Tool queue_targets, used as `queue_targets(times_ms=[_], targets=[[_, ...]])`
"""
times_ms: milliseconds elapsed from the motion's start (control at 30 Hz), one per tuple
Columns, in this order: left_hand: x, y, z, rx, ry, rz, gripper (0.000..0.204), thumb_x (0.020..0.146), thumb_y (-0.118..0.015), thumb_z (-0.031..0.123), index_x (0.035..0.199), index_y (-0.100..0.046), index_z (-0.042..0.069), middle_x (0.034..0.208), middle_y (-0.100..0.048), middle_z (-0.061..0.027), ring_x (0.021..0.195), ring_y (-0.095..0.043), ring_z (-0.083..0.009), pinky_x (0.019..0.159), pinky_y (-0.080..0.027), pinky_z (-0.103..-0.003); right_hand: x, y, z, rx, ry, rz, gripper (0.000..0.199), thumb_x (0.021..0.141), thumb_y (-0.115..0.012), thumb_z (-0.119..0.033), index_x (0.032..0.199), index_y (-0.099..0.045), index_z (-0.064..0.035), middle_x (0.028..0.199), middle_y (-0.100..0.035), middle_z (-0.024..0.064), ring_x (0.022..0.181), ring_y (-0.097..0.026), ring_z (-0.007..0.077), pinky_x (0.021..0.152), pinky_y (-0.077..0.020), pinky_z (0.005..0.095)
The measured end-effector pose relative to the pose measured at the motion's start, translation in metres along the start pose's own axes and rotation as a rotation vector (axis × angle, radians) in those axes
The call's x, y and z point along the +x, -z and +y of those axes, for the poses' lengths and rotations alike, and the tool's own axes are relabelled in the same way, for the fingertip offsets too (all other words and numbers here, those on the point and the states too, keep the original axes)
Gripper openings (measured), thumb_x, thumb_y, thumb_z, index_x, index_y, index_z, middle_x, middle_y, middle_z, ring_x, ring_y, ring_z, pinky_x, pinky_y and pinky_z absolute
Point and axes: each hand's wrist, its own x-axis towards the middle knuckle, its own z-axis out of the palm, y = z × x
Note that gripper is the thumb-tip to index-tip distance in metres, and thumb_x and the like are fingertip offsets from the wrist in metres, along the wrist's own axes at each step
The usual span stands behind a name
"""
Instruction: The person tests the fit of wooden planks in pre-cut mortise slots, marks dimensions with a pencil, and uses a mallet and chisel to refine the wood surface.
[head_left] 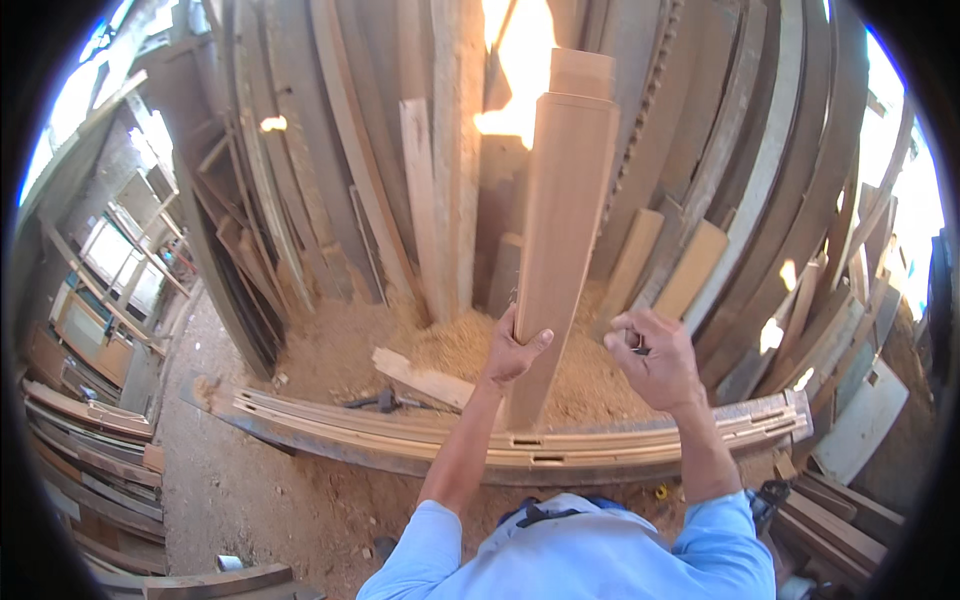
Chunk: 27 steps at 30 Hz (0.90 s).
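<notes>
My left hand (515, 350) is wrapped round the lower part of a planed wooden board (570, 220), with the thumb across its face. The board stands nearly upright, leaning slightly right, and its top end narrows to a stepped tenon. Its foot comes down at the long slotted wooden rails (590, 448), though I cannot tell whether it rests on them. To the right, apart from the board, my right hand (655, 355) is closed with its fingers curled. A small dark bit shows between those fingers, too small to name.
The rails lie along a low bench (215, 395). Behind it are sawdust (450, 345), a loose offcut (425, 378) and a dark tool (385, 402). Tall planks (455, 150) lean along the back. Stacked timber (100, 450) lies at left, more boards (840, 520) at lower right.
</notes>
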Motion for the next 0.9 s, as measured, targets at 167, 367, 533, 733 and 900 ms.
queue_targets(times_ms=[167, 367, 533, 733, 900], targets=[[-0.010, 0.012, 0.028, -0.227, -0.067, 0.109, 0.060, 0.093, -0.073, 0.040, 0.133, -0.052, 0.001, 0.124, -0.064, -0.0074, 0.110, -0.060, -0.0151, 0.093, -0.050, -0.031, -0.033, -0.081, 0.039, -0.195, 0.066, -0.074, 0.053, 0.078, -0.080, -0.038, 0.116, -0.067, -0.0035, 0.094, -0.070, 0.0186, 0.092, -0.069, 0.0371, 0.080, -0.0532, 0.0474], [0.000, -0.007, 0.058, -0.435, -0.205, 0.146, 0.067, 0.104, -0.043, 0.057, 0.145, -0.039, 0.004, 0.127, -0.059, -0.0085, 0.117, -0.059, -0.0239, 0.099, -0.050, -0.040, -0.019, -0.076, 0.036, -0.009, -0.116, -0.296, 0.058, 0.074, -0.082, -0.043, 0.113, -0.070, -0.0023, 0.096, -0.072, 0.0227, 0.092, -0.070, 0.0404, 0.081, -0.0540, 0.0473], [0.006, 0.030, 0.083, -0.165, 0.054, 0.187, 0.067, 0.107, -0.040, 0.052, 0.154, -0.030, 0.005, 0.156, -0.037, -0.0093, 0.146, -0.031, -0.0210, 0.118, -0.031, -0.038, 0.003, -0.040, 0.024, 0.046, -0.117, -0.409, 0.058, 0.072, -0.082, -0.046, 0.100, -0.073, 0.0040, 0.086, -0.070, 0.0259, 0.087, -0.070, 0.0389, 0.076, -0.0533, 0.0446], [-0.015, 0.033, 0.097, -0.332, 0.091, 0.221, 0.047, 0.107, -0.048, 0.033, 0.145, -0.046, 0.006, 0.143, -0.055, -0.0048, 0.133, -0.050, -0.0174, 0.111, -0.040, -0.036, -0.005, -0.061, 0.034, 0.256, -0.185, -0.599, 0.068, 0.073, -0.082, -0.052, 0.102, -0.071, 0.0088, 0.087, -0.071, 0.0220, 0.087, -0.070, 0.0299, 0.075, -0.0511, 0.0411], [-0.028, 0.047, 0.077, -0.493, 0.110, 0.165, 0.041, 0.105, -0.045, 0.028, 0.138, -0.054, 0.005, 0.131, -0.064, -0.0040, 0.121, -0.059, -0.0173, 0.106, -0.043, -0.036, -0.023, -0.086, 0.052, 0.421, -0.225, -0.581, 0.077, 0.074, -0.081, -0.058, 0.107, -0.069, 0.0109, 0.093, -0.071, 0.0200, 0.093, -0.068, 0.0268, 0.077, -0.0512, 0.0364]])
